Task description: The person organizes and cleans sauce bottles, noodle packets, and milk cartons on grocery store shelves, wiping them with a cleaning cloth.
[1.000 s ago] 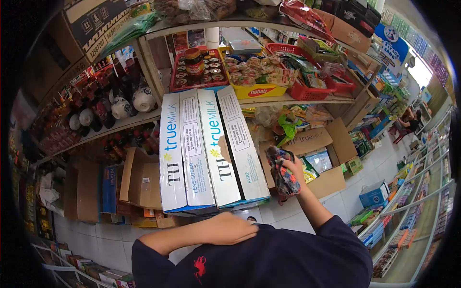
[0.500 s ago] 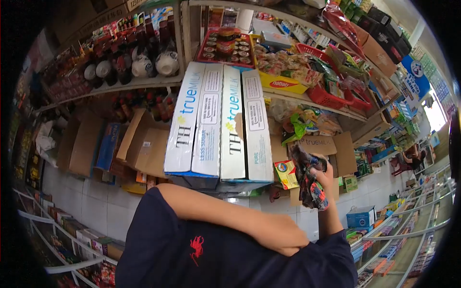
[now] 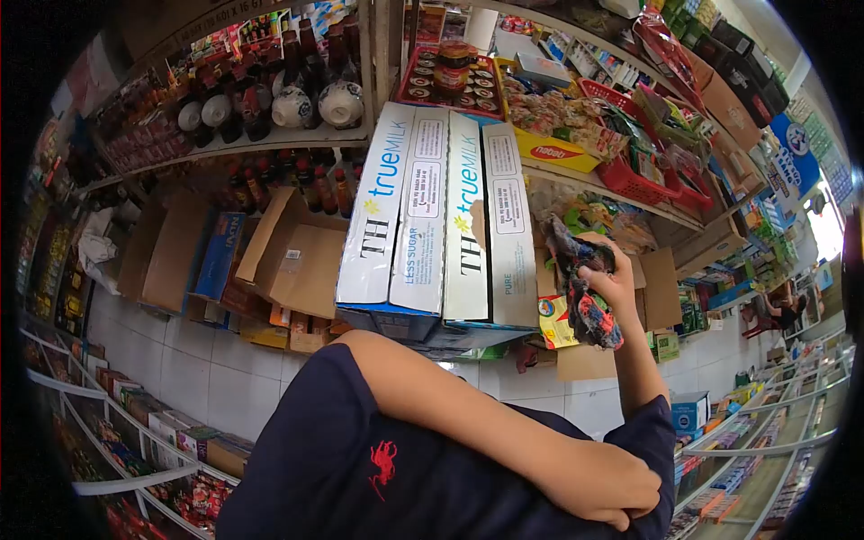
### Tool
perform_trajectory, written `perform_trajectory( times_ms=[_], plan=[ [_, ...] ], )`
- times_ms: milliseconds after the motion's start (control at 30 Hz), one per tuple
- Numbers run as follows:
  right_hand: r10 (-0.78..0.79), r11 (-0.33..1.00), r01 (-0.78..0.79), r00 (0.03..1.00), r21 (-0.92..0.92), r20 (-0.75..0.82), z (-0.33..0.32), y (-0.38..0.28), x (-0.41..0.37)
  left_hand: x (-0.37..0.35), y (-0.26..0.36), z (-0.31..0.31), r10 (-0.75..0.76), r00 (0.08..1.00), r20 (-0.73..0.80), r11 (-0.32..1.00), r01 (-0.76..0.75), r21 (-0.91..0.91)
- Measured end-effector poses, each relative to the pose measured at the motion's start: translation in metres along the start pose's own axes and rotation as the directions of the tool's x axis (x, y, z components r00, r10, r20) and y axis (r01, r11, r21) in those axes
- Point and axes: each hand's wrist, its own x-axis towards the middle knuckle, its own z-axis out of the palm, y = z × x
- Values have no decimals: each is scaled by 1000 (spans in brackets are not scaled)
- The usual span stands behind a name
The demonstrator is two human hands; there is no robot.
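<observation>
A crumpled dark cloth (image 3: pixel 580 283) with red and blue patches is gripped in my right hand (image 3: pixel 607 274), raised beside the right end of the milk cartons. My left arm reaches across my chest. At its end, my left hand (image 3: pixel 621 490) rests against my right sleeve (image 3: pixel 664 450), its fingers curled in; whatever they may hold is hidden. Two long white TH true MILK cartons, one marked less sugar (image 3: pixel 396 216) and one marked pure (image 3: pixel 486 225), lie side by side in front of me. Just left of the cloth is a yellow and red packet (image 3: pixel 556 322).
Behind the cartons, shelves carry a red tray of jars (image 3: pixel 450 83), a yellow Nabati box (image 3: pixel 553 151) and red baskets (image 3: pixel 634 180). Dark bottles and bowls (image 3: pixel 342 105) line the left shelf. Open cardboard boxes (image 3: pixel 301 261) stand below, over a tiled floor (image 3: pixel 216 369).
My left hand has slid right and down along my right sleeve. The cloth in my right hand is higher in view, and the shelves and cartons have shifted right and slightly up.
</observation>
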Motion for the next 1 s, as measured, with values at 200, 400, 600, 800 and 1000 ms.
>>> perform_trajectory(
  times_ms=[200,400,600,800,1000],
  plan=[
    [-58,995,72,983,-74,175,4,11,11,8,14,-1,81,995,-50,948,-93,-305],
    [-57,998,59,996,-28,70,17,22,45,4,33,-9,11,999,46,1000,-11,-2],
    [-160,966,211,941,-147,299,56,29,92,-10,43,-15,-38,999,-31,894,48,446],
    [-244,879,398,848,-263,470,96,54,116,-17,52,-16,18,999,-47,761,17,649],
    [-278,757,541,774,-366,569,127,49,114,-22,42,-15,85,995,-51,910,-57,410]
  ],
)
